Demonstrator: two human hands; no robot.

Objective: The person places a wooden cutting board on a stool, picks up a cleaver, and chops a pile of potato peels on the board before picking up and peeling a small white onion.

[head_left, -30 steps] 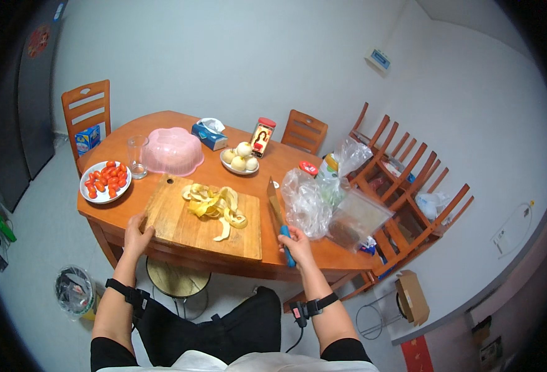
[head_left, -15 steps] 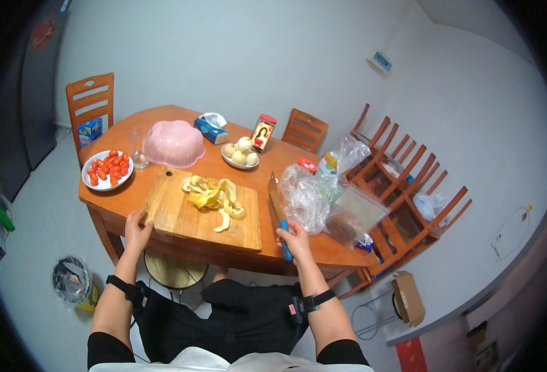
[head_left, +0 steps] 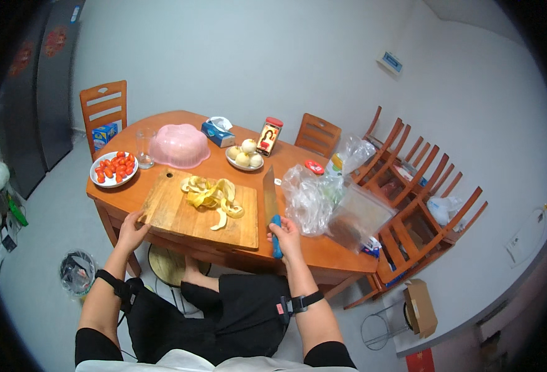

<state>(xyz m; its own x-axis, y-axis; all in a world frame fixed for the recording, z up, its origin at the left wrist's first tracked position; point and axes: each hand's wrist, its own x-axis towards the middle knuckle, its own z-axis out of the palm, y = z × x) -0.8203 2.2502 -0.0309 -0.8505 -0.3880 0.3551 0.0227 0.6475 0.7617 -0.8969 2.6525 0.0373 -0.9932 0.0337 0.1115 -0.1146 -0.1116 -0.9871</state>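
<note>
My left hand [head_left: 134, 232] grips the near left corner of a wooden cutting board [head_left: 165, 208], which lies at the table's front edge. Long yellow-green fruit peels [head_left: 210, 193] are heaped on the board's middle, one strip hanging toward me. My right hand [head_left: 288, 238] is closed round the blue handle of a kitchen knife [head_left: 270, 195]. Its broad blade points away from me, just right of the board. Beyond the board, a white bowl holds several peeled pale round fruits [head_left: 244, 155]. At the left, small red tomatoes [head_left: 115, 167] fill a white plate [head_left: 104, 185].
Behind the board are a pink plastic basket [head_left: 179, 146], a clear glass [head_left: 144, 152], a tissue box [head_left: 218, 130] and a red-lidded canister [head_left: 269, 136]. Clear plastic bags [head_left: 307, 201] crowd the table's right side. Stacked chairs [head_left: 419, 186] stand beyond; a bin [head_left: 78, 273] sits lower left.
The knife has moved left, closer to the board, and turned so more of its blade's flat side shows. My left hand stays on the board's corner. The whole view has shifted slightly.
</note>
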